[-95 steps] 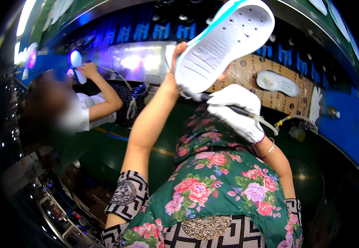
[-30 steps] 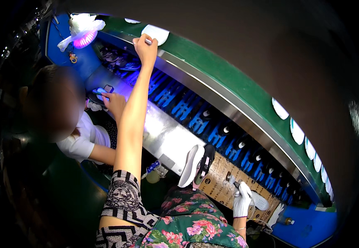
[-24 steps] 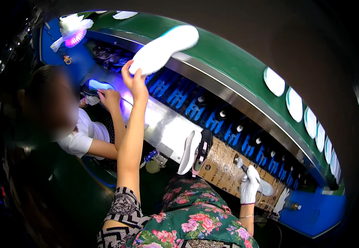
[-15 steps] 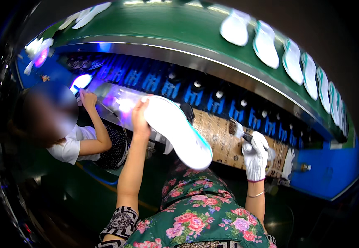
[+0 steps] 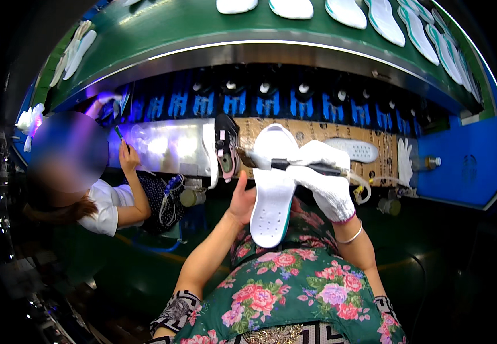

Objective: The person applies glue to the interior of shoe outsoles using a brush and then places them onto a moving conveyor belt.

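My left hand is closed round the left edge of a white shoe sole with a teal rim. The sole is held lengthwise over my lap, its side with small holes facing up. A white knitted glove covers my right hand, whose fingers wrap the dark handle of a brush. A pale tube runs from the handle's back end. The brush lies across the upper half of the sole, bristles toward the left; whether they touch it I cannot tell.
Ahead, a bench with a cardboard sheet holds a black-and-pink shoe, another white sole and a spare glove. Beyond runs a green conveyor with several soles. At left a co-worker's hand holds a brush.
The sole has turned from its smooth side to the holed side and is now more upright. My right hand has brought the brush leftward over it. The view has shifted.
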Motion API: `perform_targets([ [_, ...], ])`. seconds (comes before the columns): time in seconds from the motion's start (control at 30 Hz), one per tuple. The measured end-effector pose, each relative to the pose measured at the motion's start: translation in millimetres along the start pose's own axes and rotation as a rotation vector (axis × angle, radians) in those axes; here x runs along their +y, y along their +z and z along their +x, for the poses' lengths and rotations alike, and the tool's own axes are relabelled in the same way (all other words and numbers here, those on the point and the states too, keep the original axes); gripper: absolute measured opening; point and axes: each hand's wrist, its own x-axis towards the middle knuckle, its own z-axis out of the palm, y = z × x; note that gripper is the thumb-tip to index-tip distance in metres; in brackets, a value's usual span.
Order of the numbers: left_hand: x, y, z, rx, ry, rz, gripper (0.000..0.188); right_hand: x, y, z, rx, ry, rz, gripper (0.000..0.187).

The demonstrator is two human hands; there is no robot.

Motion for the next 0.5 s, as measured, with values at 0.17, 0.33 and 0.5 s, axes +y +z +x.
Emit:
perform_targets([
  [0.17, -0.2, 32.0, 15.9, -0.118, 0.135, 0.022, 0.109, -5.6, -2.1, -2.9, 0.003, -0.281, -0.333, 0.015],
  [0.33, -5.1, 44.9, 21.5, -0.068, 0.288, 0.201, 0.109, -2.3, -13.8, 16.4, -0.085, -0.635, -0.725, 0.033],
  [0.5, -14.3, 49.8, 24.7, 0.125, 0.344, 0.405, 0.103, 4.0, -4.6, 21.5, -0.006, -0.835, -0.983, 0.025],
])
